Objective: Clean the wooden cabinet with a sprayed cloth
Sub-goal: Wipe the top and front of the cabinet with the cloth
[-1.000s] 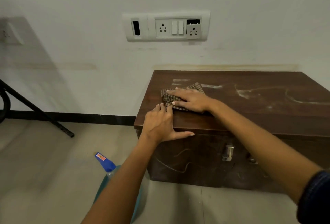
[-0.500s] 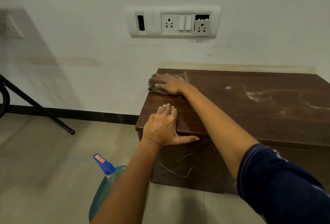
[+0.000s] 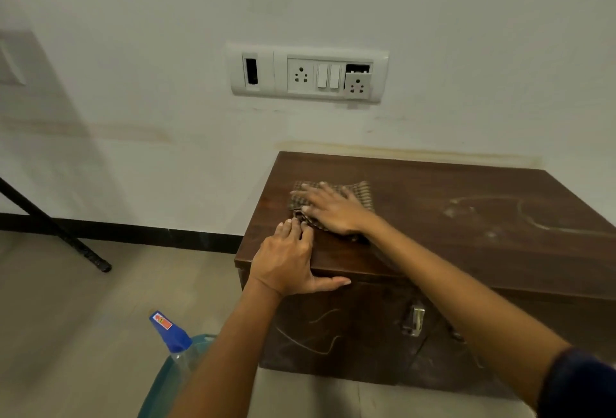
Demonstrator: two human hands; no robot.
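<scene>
The right hand lies flat on the cloth, fingers spread and pressing it down on the cabinet top near the left edge, about midway between front and back. Nothing is gripped; the palm alone holds the cloth. The left hand rests open at the front left corner, fingers on the top and thumb along the front edge, bracing rather than grasping, its fingertips just touching the cloth's near corner.

The likeliest trouble is the cloth itself. It is bunched under the palm, so a hard stroke could roll it up and leave the hand sliding on bare wood. A stroke toward the left edge might push it off onto the floor. Pale smears show on the right half of the top, well apart from the cloth, and scratch-like marks on the front; short strokes kept to this corner would miss them.

The spray bottle stands on the floor just beside the left forearm, and a backward sweep of that arm could topple it.
</scene>
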